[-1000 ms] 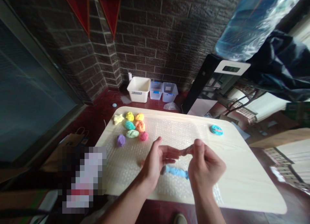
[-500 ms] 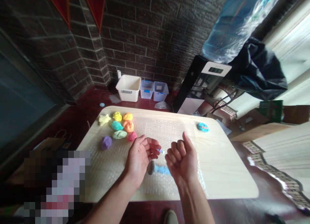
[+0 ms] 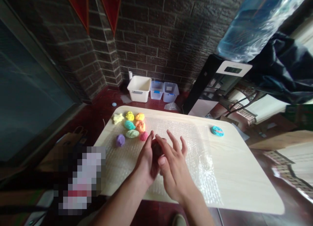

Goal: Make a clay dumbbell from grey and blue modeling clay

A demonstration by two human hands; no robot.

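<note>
A dark lump (image 3: 156,150), roundish and dull, is up between the two hands, over the table. The left hand (image 3: 148,160) is curled around it and holds it, though some fingers are hidden. The right hand (image 3: 174,167) has its fingers spread wide, with the thumb and first finger close against the lump. Below is see-through bubble wrap (image 3: 199,151), shiny and bumpy. Near its far left corner are bumpy, bright lumps, like the purple lump (image 3: 120,140) and the round pink ball (image 3: 143,136). The table (image 3: 251,173) is smooth, pale wood. Half a second ago, the hands were apart, and the dark lump was down below them beside a blue roll.
</note>
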